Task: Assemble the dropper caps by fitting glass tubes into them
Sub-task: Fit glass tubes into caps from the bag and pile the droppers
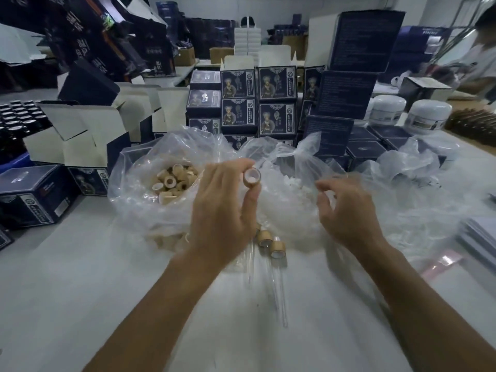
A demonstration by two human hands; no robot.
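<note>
Both forearms are bare up to the frame's lower edge, with no sleeve visible. The left hand (222, 205) and right hand (346, 208) wear no gloves, rings or watch.

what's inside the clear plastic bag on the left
The clear plastic bag holds loose bamboo cap rings, piled open-end up. Those deeper down blur behind crumpled plastic.

A tan, wood-toned dropper cap (252, 178) with a white insert is held up near the scene's centre, its open end facing the camera. Nearer, on the white table, lie finished droppers (277, 249), their caps far and their clear glass tubes (279, 288) pointing near. Far left, an open clear bag (134, 183) holds loose empty caps (171, 182), lying at all angles.
</note>
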